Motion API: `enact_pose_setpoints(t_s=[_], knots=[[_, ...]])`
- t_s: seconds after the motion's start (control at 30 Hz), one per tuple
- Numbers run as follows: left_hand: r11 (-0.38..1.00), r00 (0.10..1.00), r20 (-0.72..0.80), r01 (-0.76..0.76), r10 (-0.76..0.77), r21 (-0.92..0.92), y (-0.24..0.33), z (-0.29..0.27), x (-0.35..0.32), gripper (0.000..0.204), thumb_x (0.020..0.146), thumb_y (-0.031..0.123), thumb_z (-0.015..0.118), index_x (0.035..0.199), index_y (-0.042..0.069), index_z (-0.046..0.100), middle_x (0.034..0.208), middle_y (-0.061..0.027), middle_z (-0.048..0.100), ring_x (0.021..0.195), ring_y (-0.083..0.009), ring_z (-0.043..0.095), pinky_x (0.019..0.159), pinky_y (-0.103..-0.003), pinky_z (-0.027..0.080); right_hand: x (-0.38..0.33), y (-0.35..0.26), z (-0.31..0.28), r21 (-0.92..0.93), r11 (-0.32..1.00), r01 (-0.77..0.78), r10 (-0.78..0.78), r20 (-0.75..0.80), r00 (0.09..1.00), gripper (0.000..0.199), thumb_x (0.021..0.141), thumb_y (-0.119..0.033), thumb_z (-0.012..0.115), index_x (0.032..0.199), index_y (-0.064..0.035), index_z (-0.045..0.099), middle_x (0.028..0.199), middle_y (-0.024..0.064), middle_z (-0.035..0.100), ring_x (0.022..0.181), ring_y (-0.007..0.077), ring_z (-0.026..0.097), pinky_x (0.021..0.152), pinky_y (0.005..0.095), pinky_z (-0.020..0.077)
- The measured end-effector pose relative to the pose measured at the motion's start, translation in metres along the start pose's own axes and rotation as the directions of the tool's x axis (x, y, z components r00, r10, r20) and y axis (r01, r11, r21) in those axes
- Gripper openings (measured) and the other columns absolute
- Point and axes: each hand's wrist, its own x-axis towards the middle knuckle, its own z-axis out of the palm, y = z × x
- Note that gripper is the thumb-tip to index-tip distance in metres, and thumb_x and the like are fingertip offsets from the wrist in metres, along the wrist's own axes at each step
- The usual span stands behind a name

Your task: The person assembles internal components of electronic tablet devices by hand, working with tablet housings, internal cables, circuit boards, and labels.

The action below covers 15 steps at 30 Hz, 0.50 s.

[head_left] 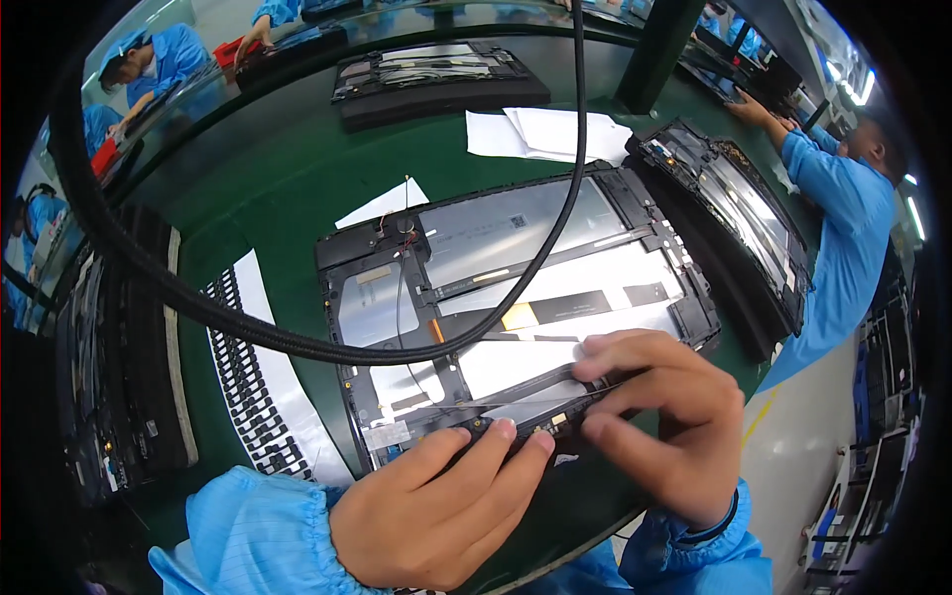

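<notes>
An opened flat electronic device housing [516, 233], black-framed with silver panels and dark strips, lies in front of me on the green bench. My left hand [441, 511] rests on its near edge, palm down, fingers stretched over the frame by some small connectors. Above the near right part of the frame, my right hand [674, 421] is curled with thumb and fingers close together. A thin dark wire [496, 404] runs across the housing to these fingertips and appears pinched there; the exact grip is partly hidden. Another thin wire [400, 317] loops over the left part.
A thick black cable [297, 342] arcs across above the housing. A white sheet with rows of black pieces [248, 382] lies at left. Similar housings stand on black foam at left [129, 387], right [739, 208] and back [431, 69]. A co-worker in blue [838, 198] works at right.
</notes>
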Motion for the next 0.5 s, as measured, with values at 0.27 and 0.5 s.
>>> enact_pose_setpoints(t_s=[0.27, 0.5], knots=[[1.0, 1.0, 0.006, -0.003, 0.003, -0.021, 0.0, 0.002, 0.001, 0.019, 0.072, 0.005, 0.054, 0.089, 0.001, 0.063, 0.102, -0.0098, 0.059, 0.09, -0.0223, 0.055, 0.067, -0.027, 0.043, -0.003, 0.0, 0.003, -0.12, 0.987, 0.111, -0.107, 0.038, 0.994, 0.017, 0.055, 0.004, 0.066, 0.071, 0.0003, 0.062, 0.095, 0.0157, 0.057, 0.091, 0.0286, 0.054, 0.079, 0.0345, 0.0434], [1.0, 1.0, 0.001, -0.004, 0.004, 0.0, 0.0, 0.0, -0.002, 0.023, 0.069, 0.006, 0.055, 0.091, 0.001, 0.062, 0.101, -0.0104, 0.058, 0.089, -0.0225, 0.055, 0.066, -0.027, 0.043, 0.001, -0.006, 0.011, -0.29, 0.923, 0.252, -0.25, 0.042, 0.967, 0.015, 0.055, 0.002, 0.062, 0.069, -0.0007, 0.058, 0.087, 0.0129, 0.056, 0.084, 0.0274, 0.053, 0.077, 0.0365, 0.0434]])
